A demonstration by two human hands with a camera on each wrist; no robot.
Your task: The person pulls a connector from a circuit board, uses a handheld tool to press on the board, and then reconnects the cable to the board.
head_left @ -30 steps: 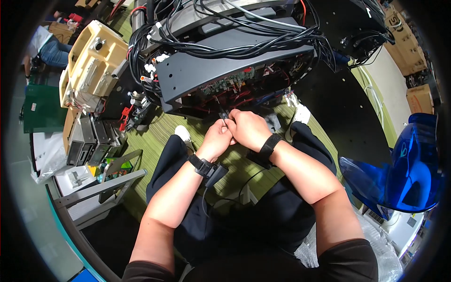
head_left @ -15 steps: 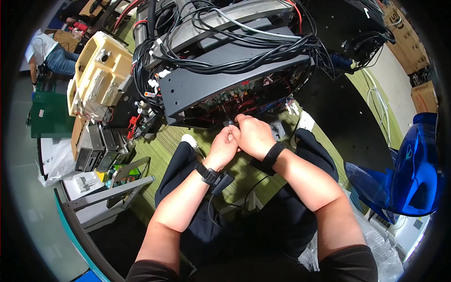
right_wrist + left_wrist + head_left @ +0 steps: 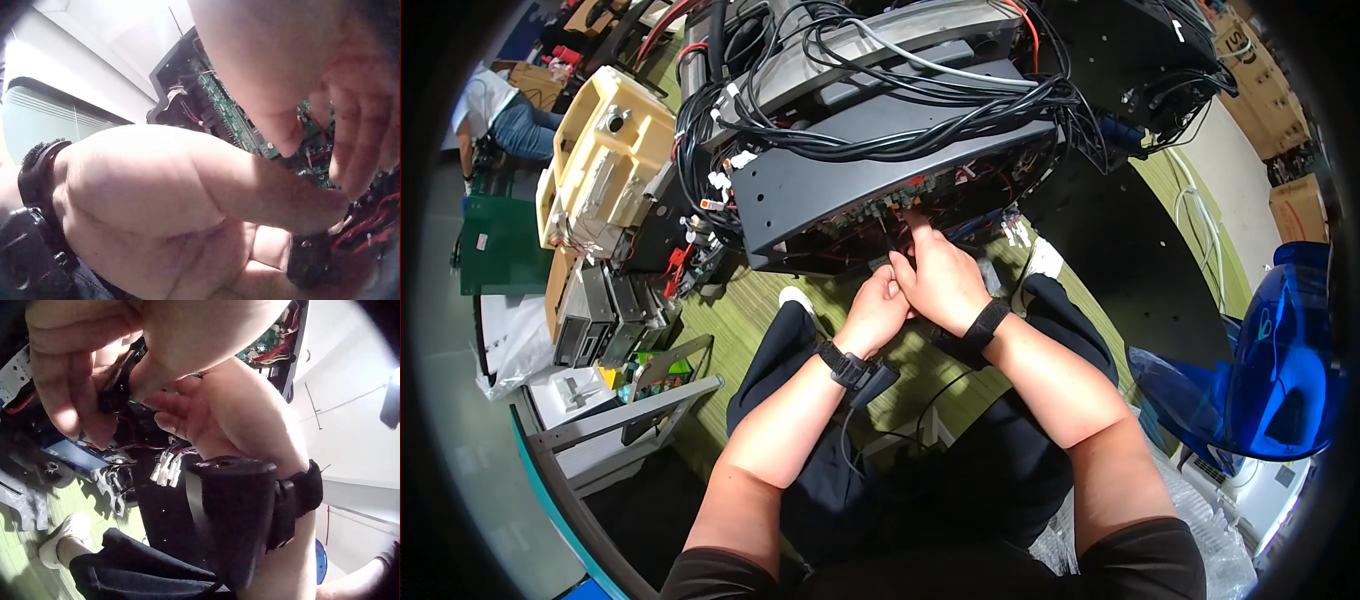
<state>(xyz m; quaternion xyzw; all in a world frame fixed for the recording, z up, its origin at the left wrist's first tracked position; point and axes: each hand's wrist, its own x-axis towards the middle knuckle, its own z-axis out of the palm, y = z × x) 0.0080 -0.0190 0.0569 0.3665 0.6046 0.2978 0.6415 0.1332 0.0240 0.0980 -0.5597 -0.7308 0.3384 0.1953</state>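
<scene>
My left hand (image 3: 874, 312) pinches a small black part (image 3: 309, 257) between thumb and curled fingers, just in front of a dark metal housing (image 3: 820, 185). Its exact kind cannot be told; the fingers cover much of it. Beside and partly over the left hand is my right hand (image 3: 945, 286), its index finger reaching up into the housing's open side. In the right wrist view, its thumb and fingers are spread apart near a green circuit board (image 3: 232, 115), with nothing visible between them. Red wires (image 3: 362, 225) run below the board. White connectors (image 3: 165, 469) hang beyond the hands.
Thick black cables (image 3: 920, 138) lie across the housing's top. A cream plastic shell (image 3: 605, 150) and metal boxes (image 3: 583, 318) stand to the left. To the right are a large black panel (image 3: 1130, 240) and a blue translucent cover (image 3: 1280, 350). Another person (image 3: 520, 120) is at far left.
My right hand's fingers have moved away from the pinched part, up and forward into the housing. The left hand keeps its pinch. The head view has shifted slightly.
</scene>
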